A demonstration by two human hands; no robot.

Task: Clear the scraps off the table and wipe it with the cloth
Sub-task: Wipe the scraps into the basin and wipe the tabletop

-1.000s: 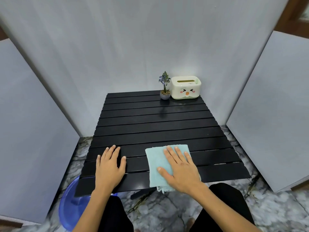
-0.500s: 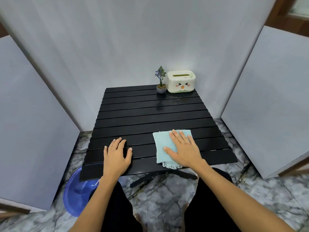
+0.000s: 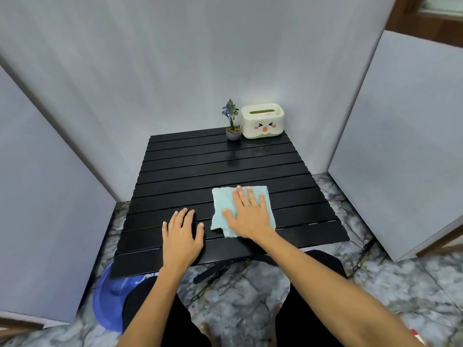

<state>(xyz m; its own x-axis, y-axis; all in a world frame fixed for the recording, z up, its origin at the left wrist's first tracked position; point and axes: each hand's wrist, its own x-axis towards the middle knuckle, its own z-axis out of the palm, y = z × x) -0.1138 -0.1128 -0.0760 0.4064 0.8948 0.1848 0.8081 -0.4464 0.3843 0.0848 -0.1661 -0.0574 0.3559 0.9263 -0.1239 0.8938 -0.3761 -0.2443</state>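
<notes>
A light blue cloth lies folded on the near half of the black slatted table. My right hand presses flat on the cloth, fingers spread and pointing away from me. To its left, my left hand rests palm down on the bare slats near the front edge, holding nothing. No scraps show on the table top.
A small potted plant and a white tissue box with a cartoon face stand at the table's far right corner. A blue plastic basin sits on the marble floor under the front left corner. Grey panels close in left, back and right.
My right hand has slid the cloth away from the front edge toward the table's middle. The left hand stays flat on the slats, and my head has drawn back.
</notes>
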